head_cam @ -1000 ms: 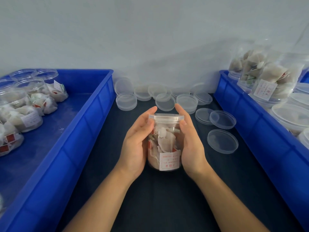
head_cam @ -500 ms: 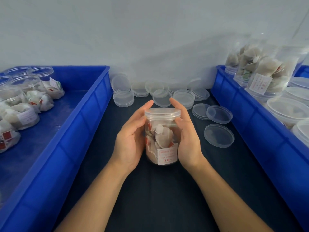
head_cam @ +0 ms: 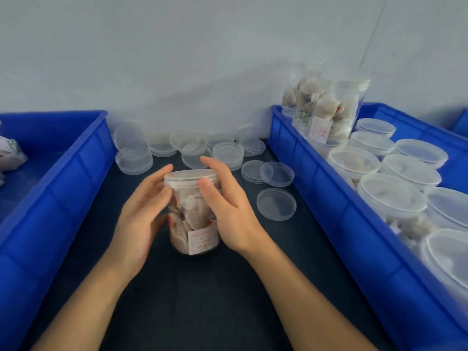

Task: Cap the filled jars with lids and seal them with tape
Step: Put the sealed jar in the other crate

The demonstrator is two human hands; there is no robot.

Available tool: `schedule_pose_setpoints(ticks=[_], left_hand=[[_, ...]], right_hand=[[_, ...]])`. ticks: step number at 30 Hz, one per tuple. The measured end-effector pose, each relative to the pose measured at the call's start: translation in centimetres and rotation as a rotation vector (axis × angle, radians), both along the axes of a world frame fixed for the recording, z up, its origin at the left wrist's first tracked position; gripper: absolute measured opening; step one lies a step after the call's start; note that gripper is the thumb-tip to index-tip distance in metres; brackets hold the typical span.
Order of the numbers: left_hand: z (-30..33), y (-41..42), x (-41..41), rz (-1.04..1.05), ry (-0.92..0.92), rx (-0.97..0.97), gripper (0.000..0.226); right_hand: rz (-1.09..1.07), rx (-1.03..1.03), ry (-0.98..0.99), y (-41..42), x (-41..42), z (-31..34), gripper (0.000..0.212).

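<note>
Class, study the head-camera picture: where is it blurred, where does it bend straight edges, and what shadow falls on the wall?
Head view: the right hand and jar are slightly motion-smeared; the wide lens bows the blue bins' edges outward; a soft diagonal shadow crosses the wall; the jar label's print is too soft to read.

Jar [head_cam: 192, 214] and lid [head_cam: 191, 176]: clear smooth plastic, with a white paper label [head_cam: 202, 240]. Bins [head_cam: 329, 198]: glossy blue plastic. Bench [head_cam: 202, 300] top dark, matt, cloth-like.
</note>
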State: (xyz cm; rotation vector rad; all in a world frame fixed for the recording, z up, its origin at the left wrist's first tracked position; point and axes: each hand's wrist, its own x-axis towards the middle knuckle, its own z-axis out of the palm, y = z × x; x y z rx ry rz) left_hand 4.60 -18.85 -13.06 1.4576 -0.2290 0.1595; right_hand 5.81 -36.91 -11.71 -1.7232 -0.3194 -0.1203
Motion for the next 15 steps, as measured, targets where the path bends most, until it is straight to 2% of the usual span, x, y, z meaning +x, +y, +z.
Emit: schedule_pose_setpoints(ticks=[4, 7, 13, 15], left_hand=[[0.1, -0.2, -0.5, 0.021, -0.049, 0.374, 0.094], [0.3, -1.0, -0.5, 0.099, -0.077, 0.512, 0.097], [1.3, -2.7, -0.1, 0.125, -0.103, 0.467, 0.092], [1.7, -3.6, 0.2, 0.110, -0.166, 0.458, 0.091]], right_hand=[[-0.022, -0.224, -0.022, -1.1, -0.7, 1.3, 0.057], [-0.060, -0.407, -0.021, -1.9, -1.0, 2.5, 0.073], [-0.153, -0.567, -0.142, -2.4, -1.4, 6.2, 0.075], [-0.189, -0.660, -0.173, -2.4, -1.4, 7.5, 0.076]])
